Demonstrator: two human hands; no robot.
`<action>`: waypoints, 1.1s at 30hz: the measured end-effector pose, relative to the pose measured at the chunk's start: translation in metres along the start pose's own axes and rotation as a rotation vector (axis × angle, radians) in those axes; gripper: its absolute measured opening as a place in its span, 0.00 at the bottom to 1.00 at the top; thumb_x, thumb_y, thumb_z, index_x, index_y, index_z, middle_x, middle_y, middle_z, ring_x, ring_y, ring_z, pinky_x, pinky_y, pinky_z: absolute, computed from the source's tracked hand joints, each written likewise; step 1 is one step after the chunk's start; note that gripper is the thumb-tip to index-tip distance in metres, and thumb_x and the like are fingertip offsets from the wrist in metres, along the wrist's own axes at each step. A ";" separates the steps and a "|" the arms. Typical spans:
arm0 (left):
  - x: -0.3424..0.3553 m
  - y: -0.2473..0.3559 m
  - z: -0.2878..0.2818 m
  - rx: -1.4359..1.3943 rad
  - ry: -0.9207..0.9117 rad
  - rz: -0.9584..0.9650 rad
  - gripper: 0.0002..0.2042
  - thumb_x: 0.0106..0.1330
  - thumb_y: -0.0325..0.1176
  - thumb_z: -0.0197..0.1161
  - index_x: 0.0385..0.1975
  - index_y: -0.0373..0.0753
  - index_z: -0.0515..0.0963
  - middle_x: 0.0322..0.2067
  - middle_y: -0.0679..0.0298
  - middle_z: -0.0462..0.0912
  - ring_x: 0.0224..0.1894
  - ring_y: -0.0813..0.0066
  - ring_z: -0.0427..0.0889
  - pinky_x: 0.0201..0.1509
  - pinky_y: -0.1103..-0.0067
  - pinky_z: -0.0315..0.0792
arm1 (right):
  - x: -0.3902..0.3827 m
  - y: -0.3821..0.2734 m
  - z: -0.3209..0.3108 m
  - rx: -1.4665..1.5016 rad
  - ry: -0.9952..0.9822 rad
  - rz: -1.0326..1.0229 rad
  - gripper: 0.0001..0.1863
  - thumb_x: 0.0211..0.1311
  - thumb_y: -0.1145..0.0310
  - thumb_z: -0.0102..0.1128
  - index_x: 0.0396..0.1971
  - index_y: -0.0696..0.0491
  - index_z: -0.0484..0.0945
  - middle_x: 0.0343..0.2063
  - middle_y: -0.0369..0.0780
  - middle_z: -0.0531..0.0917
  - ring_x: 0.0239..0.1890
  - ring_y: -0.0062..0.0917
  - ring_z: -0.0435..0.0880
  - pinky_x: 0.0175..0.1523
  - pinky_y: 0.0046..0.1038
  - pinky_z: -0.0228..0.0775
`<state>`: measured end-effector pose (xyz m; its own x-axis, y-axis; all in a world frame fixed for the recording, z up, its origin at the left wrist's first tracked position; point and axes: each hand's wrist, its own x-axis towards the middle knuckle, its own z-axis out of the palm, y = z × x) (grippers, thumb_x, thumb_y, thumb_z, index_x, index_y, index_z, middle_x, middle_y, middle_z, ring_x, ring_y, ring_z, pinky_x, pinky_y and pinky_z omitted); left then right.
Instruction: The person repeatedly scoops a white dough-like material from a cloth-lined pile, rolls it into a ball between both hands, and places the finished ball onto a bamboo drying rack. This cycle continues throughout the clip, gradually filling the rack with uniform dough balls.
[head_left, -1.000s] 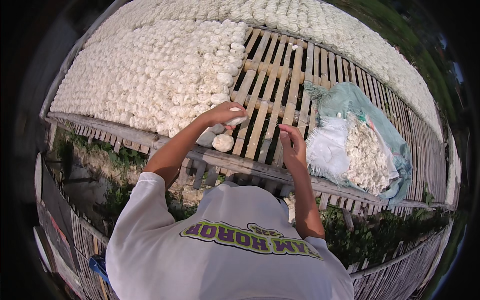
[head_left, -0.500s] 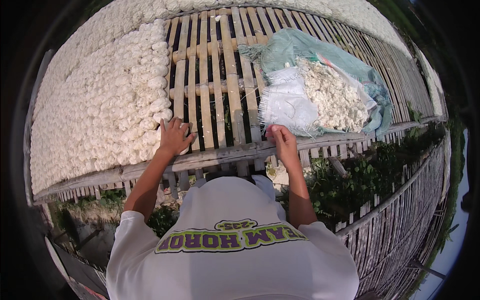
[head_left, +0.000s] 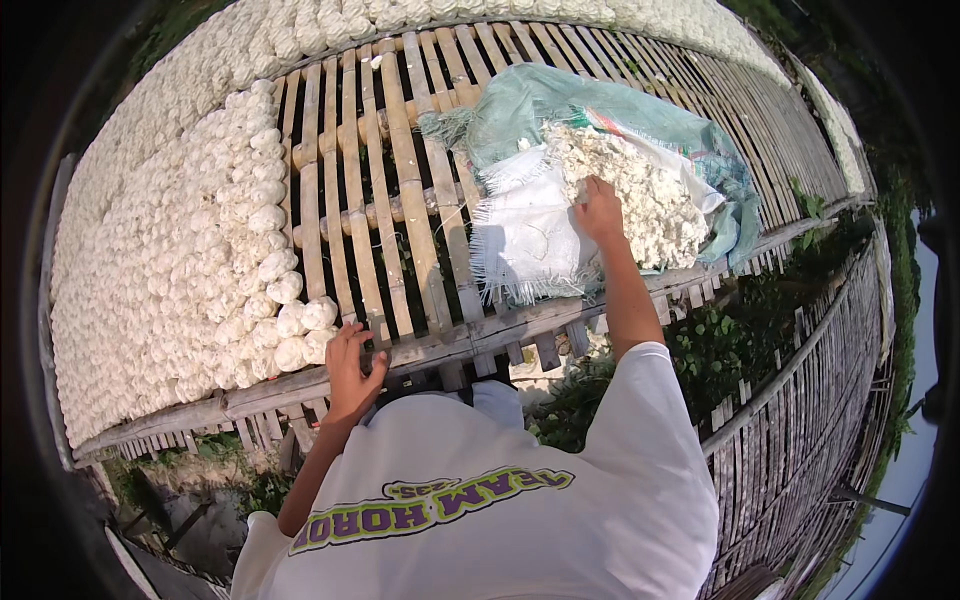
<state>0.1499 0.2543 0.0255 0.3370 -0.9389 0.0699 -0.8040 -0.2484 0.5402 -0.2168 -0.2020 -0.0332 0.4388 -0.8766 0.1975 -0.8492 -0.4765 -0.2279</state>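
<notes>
My right hand [head_left: 601, 212] reaches into the loose, crumbly white stuff [head_left: 660, 205] heaped in an open woven sack [head_left: 520, 120]. Its fingertips are against the heap and partly hidden, so their grip does not show. The sack is green outside, with a frayed white flap [head_left: 530, 225] folded toward me. My left hand [head_left: 352, 372] is open, its fingers apart, at the near corner of a dense layer of rounded white clumps [head_left: 180, 260]. The fingers are beside the end clump [head_left: 319, 345], at the front pole of the rack.
The slatted bamboo rack [head_left: 415, 200] shows bare slats with gaps between the clumps and the sack. A thick bamboo pole [head_left: 480, 338] runs along its near edge. More clumps line the far side [head_left: 400, 15]. A slatted bamboo panel [head_left: 800, 400] stands at the right above green plants [head_left: 735, 355].
My right hand has moved from beside the white flap up and right into the crumbly heap. The left has drawn back slightly toward me along the clumps' edge. The whole view has shifted.
</notes>
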 end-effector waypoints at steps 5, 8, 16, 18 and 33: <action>-0.005 0.010 0.012 0.134 0.114 0.215 0.12 0.62 0.35 0.66 0.44 0.41 0.81 0.50 0.61 0.82 0.60 0.58 0.78 0.65 0.61 0.64 | 0.025 -0.010 -0.013 -0.333 -0.400 0.102 0.35 0.63 0.47 0.57 0.62 0.59 0.76 0.63 0.49 0.79 0.67 0.42 0.76 0.70 0.48 0.67; -0.002 0.014 0.015 0.127 0.115 0.088 0.13 0.59 0.34 0.66 0.44 0.42 0.81 0.50 0.62 0.82 0.60 0.58 0.78 0.64 0.62 0.64 | 0.026 -0.014 -0.019 -0.299 -0.376 0.137 0.36 0.64 0.42 0.56 0.59 0.58 0.78 0.60 0.49 0.81 0.65 0.43 0.77 0.69 0.48 0.66; 0.000 0.021 0.017 0.155 0.128 0.061 0.13 0.57 0.34 0.65 0.42 0.42 0.81 0.49 0.62 0.83 0.57 0.58 0.79 0.61 0.62 0.65 | 0.006 -0.029 0.023 -0.104 -0.054 0.206 0.25 0.69 0.47 0.62 0.49 0.55 0.84 0.46 0.46 0.85 0.55 0.43 0.82 0.56 0.51 0.75; 0.001 0.020 0.017 0.145 0.118 0.057 0.13 0.57 0.35 0.65 0.42 0.42 0.81 0.48 0.62 0.83 0.57 0.58 0.79 0.60 0.62 0.65 | 0.000 -0.027 0.029 0.079 0.055 0.235 0.20 0.71 0.54 0.63 0.49 0.56 0.84 0.44 0.46 0.85 0.52 0.42 0.83 0.54 0.46 0.76; 0.000 0.021 0.015 0.135 0.147 0.057 0.11 0.57 0.34 0.66 0.40 0.42 0.82 0.46 0.62 0.83 0.54 0.59 0.80 0.59 0.63 0.67 | 0.003 -0.026 0.023 0.066 -0.026 0.447 0.19 0.62 0.50 0.66 0.41 0.50 0.92 0.45 0.45 0.87 0.53 0.43 0.84 0.56 0.41 0.77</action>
<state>0.1258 0.2452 0.0243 0.3492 -0.9098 0.2242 -0.8789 -0.2350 0.4151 -0.1864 -0.1943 -0.0486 0.0408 -0.9983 0.0419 -0.9368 -0.0528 -0.3459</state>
